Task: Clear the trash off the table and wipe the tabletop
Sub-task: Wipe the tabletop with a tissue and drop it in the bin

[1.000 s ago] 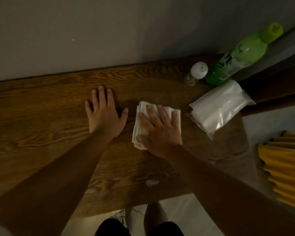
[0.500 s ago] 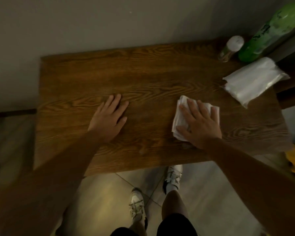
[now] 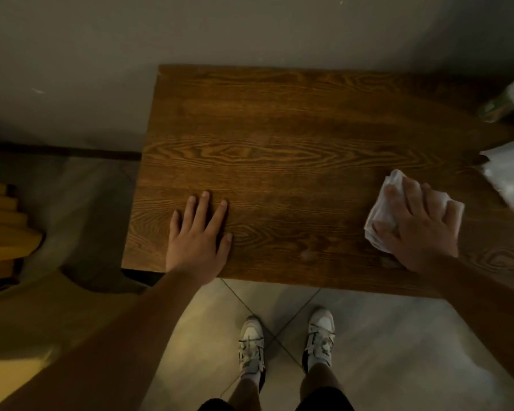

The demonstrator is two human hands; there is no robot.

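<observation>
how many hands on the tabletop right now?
2. The left hand lies flat on bare wood near the tabletop's front-left corner. The right hand presses a tissue down near the right side.

Dim, warm-lit room. A dark wood-grain tabletop (image 3: 279, 129) stands against a plain grey wall (image 3: 250, 25). Pale floor tiles (image 3: 383, 336) with diagonal seams lie below the tabletop's near edge. Left of the tabletop run a dark baseboard (image 3: 72, 151) and yellow slats (image 3: 3, 232) of some furniture.

Our left hand (image 3: 198, 241) lay flat, palm down, fingers straight and slightly spread. Our right hand (image 3: 419, 229) pressed down with its fingers spread wide, and both arms reached forward, well apart.
</observation>
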